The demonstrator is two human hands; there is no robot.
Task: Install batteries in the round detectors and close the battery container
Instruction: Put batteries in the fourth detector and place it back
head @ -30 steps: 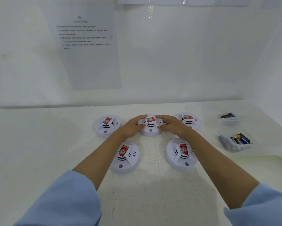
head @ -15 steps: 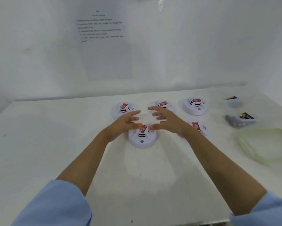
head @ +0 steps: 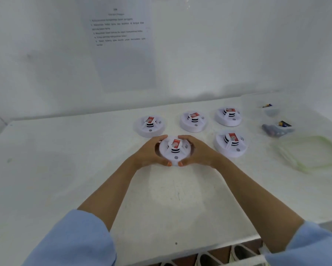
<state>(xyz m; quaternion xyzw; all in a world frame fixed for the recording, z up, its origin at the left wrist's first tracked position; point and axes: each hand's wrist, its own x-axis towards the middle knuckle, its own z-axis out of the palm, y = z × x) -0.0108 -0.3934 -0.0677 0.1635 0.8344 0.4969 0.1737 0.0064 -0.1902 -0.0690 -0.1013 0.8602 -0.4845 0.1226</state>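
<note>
Several round white detectors with red labels lie on the white table (head: 65,179). My left hand (head: 148,153) and my right hand (head: 196,152) curl round the rim of the nearest detector (head: 174,150) from both sides, thumbs meeting at its front edge. It sits on the table. Three more detectors (head: 149,125) (head: 193,120) (head: 228,116) form a row behind it, and another detector (head: 230,143) lies to its right. Loose batteries lie in a clear container (head: 277,129) at the right, and a smaller container (head: 270,110) holds a battery farther back.
A pale green translucent lid (head: 313,152) lies at the right edge of the table. A printed instruction sheet (head: 123,47) hangs on the white back wall. The table's front edge runs below my forearms, with shoes visible on the floor beneath.
My hands left the middle back detector, came toward me, and closed round the nearer left detector. The camera view tilted down and shifted left.
</note>
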